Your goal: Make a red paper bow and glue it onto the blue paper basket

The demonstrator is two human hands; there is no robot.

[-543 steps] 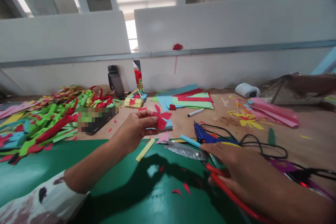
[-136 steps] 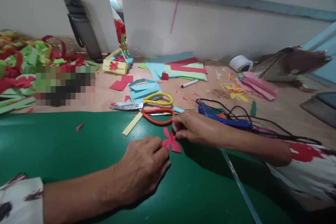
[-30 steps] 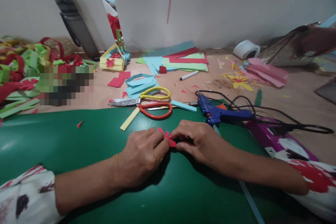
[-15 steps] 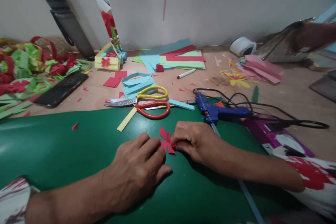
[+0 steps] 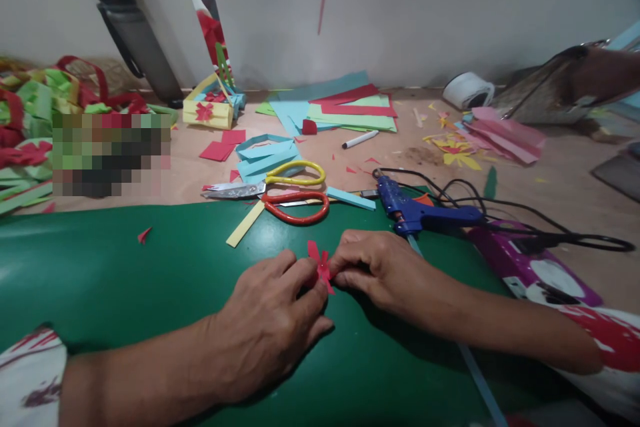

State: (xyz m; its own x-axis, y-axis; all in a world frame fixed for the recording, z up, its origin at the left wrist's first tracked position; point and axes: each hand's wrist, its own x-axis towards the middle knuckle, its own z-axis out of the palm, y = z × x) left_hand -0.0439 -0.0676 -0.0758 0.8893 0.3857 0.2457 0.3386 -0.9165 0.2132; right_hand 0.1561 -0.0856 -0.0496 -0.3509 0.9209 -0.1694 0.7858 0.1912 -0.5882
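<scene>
Pinching noted at both sides of the red paper flower [image 5: 323,267], which sits low over the green mat [image 5: 175,293], well in from its far edge. Left hand [image 5: 280,310]: fingers closed on the flower's left petals, thumb extended. Right hand [image 5: 373,263]: fingertips closed on its right side. Mat surface extends broadly left of the flower and towards the wearer; one red scrap [image 5: 145,235] lies there. Beyond the hands, room is narrower: scissors [image 5: 295,207], blades pointing left, lie along the mat's far edge, with a yellow strip [image 5: 245,225] angled towards the wearer and a blue strip [image 5: 351,199] beside the handles. Blue glue gun [image 5: 410,208] lies just past the right hand; its glue stick [image 5: 480,377] passes under the right forearm. Purple box [image 5: 535,263] lies beyond that forearm, on the table [image 5: 590,213].
</scene>
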